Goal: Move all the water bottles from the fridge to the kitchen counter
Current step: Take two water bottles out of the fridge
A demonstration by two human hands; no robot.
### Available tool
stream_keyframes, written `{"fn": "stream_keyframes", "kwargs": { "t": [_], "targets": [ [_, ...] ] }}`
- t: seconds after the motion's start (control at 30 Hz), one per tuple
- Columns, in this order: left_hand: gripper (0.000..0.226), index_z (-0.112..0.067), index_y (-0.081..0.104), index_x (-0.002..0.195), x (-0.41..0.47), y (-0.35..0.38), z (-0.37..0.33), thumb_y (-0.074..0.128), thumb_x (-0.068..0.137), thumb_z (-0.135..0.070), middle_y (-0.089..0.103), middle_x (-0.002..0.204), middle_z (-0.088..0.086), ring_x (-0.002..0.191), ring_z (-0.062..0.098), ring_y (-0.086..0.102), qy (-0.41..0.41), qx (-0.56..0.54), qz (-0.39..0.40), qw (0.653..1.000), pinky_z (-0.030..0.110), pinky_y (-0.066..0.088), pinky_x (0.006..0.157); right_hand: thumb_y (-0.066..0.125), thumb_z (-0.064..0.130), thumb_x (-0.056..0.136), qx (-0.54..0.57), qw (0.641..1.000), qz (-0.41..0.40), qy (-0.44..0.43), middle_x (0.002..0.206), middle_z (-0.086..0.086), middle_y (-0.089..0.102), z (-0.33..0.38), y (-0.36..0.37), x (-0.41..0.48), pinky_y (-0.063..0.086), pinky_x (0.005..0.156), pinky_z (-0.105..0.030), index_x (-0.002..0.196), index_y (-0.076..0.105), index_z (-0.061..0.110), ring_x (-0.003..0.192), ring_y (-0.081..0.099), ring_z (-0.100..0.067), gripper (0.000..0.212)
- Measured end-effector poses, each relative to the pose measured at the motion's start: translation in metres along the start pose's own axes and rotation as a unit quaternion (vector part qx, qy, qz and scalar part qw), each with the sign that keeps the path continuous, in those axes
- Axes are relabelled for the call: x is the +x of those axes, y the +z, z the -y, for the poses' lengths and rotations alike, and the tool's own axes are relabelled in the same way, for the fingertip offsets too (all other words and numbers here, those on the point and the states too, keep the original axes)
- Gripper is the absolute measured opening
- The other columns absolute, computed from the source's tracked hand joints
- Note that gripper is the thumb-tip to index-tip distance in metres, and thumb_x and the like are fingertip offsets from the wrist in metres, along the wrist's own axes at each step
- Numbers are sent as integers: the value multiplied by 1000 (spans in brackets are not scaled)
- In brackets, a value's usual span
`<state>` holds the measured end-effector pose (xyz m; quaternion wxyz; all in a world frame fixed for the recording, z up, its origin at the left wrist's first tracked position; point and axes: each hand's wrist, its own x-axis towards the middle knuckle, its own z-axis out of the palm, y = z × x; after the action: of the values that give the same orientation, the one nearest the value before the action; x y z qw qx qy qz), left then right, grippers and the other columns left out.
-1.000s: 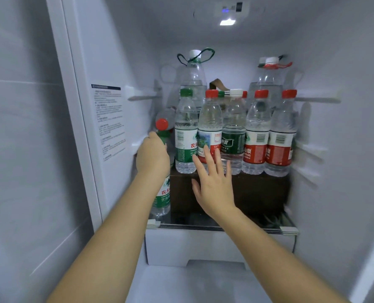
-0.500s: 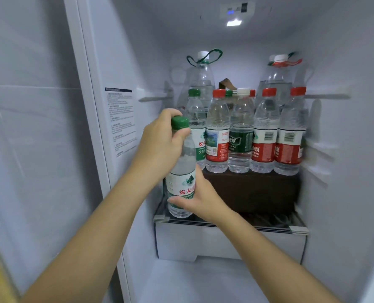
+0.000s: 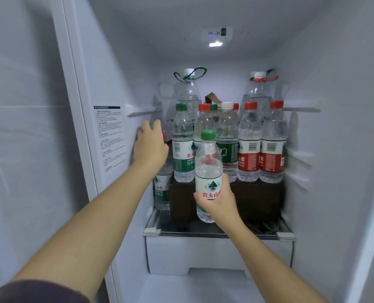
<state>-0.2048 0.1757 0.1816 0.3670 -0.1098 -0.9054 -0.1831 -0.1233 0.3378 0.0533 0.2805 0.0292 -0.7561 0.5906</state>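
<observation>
Fingers of the right hand (image 3: 222, 204) wrap the lower label of a green-capped water bottle (image 3: 208, 167) in a firm hold, thumb on the bottle's left side. The bottle is upright, inside the fridge, in front of the brown box (image 3: 258, 200) and above the glass shelf (image 3: 203, 234).

Left hand (image 3: 150, 147) is in by the fridge's left wall, back of the hand to the camera. Its fingers (image 3: 145, 127) are over the top of a red-capped bottle (image 3: 161, 193) that stands low, beside the box. Cannot tell whether those fingers close on it or only touch it, since the cap is mostly hidden behind the hand.

Just right of the left fingers stands a green-label bottle (image 3: 182, 154), upright on the box. Behind the right fingers and the held bottle is a second red-capped bottle (image 3: 204, 119), mostly hidden. Further right on the box are a white-capped bottle (image 3: 228, 147), a red-label bottle (image 3: 249, 154) and another red-label bottle (image 3: 272, 154), all upright and packed side by side.

Back row, above both sets of fingers: a green-handled jug (image 3: 189, 95) and a red-handled jug (image 3: 258, 92).

Printed sticker (image 3: 109, 136) is on the wall left of the left fingers. Fridge light (image 3: 215, 43) is lit overhead. White drawer (image 3: 203, 256) sits under the shelf, below the fingers.
</observation>
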Motion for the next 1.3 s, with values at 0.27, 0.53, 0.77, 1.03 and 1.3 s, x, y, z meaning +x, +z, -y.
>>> {"fn": "stream_keyframes", "kwargs": {
  "t": [0.27,0.53,0.77,1.03,1.3],
  "targets": [
    [48,-5,40,128,31,25,3,66,88,-12,41,128,20,100,40,57,13,13,14,1000,43,47,75,85,15,72,-11,1000,6,6,102,22,60,-11,1,6,48,72,-8,119,39,35,92,61,9,69],
    [39,-8,46,114,40,35,11,69,83,-3,43,123,18,98,41,57,-4,-48,-9,999,49,51,81,85,15,72,-8,1000,3,17,103,24,57,-16,3,11,47,72,-8,122,38,36,93,59,7,73],
    [30,-6,45,102,35,24,12,62,80,7,44,106,18,74,36,53,108,66,-9,992,40,37,56,85,16,72,-28,1000,-3,9,104,25,53,-17,2,12,44,70,-5,125,37,32,95,56,6,73],
    [28,-6,43,99,17,-32,6,61,81,7,44,108,17,71,29,50,139,86,-26,986,46,48,61,84,16,73,-29,999,-22,-4,100,22,57,-11,2,13,50,78,-15,128,40,25,91,58,5,71],
    [27,-12,49,101,-25,-133,-17,66,80,-8,44,103,12,82,36,53,169,43,0,985,44,47,74,85,16,73,-11,999,-26,-17,103,24,55,-5,3,9,48,83,-20,131,39,26,94,57,5,75]
  ]
}}
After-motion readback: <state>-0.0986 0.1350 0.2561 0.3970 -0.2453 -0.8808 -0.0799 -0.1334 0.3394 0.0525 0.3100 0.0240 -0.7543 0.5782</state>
